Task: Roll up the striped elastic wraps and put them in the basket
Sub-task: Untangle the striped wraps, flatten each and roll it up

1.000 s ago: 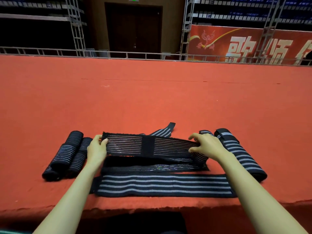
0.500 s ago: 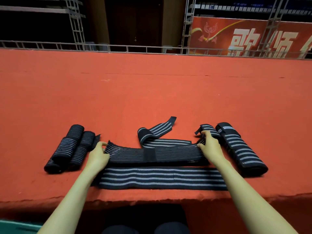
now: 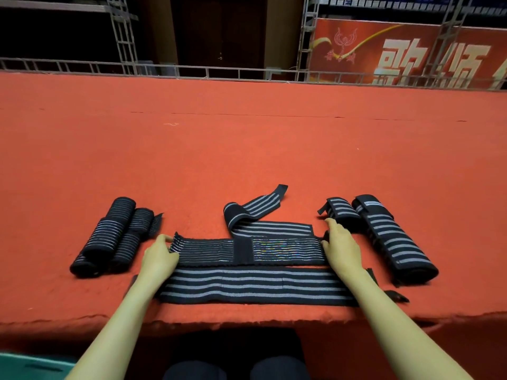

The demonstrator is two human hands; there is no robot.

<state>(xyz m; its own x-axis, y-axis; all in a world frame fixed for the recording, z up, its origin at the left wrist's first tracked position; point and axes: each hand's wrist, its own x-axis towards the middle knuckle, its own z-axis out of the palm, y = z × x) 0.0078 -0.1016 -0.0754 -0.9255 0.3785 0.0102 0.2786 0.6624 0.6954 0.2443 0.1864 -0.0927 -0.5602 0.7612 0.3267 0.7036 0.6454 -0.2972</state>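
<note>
1. Fine-striped wrap (image 3: 247, 249): black elastic w/ many thin pale lines running lengthwise and a plain black band across the mid. It lies flat on the red surface (image 3: 247, 146), stretched L-to-R between both hands.
2. Left hand (image 3: 159, 256) pinches the wrap's L end, thumb and fingertips on the frayed-looking edge.
3. Right hand (image 3: 341, 248) grips the R end, fingers curled over it. Can't tell how far they tuck under.
4. Wide-striped wrap (image 3: 255, 286): black w/ a few broad grey stripes, laid out flat just in front of the held one, near the surface's front edge, both forearms crossing over it.
5. Third wrap (image 3: 269, 229): same broad stripes, just behind the held one, its far end folded and angled away to the R.
6. Rolled wraps, L side (image 3: 109, 237): thin-lined rolls lying close together.
7. Rolled wraps, R side (image 3: 395, 239): one long broad-striped roll, w/ a short roll (image 3: 343, 209) beside it, near the R fingertips.
</note>
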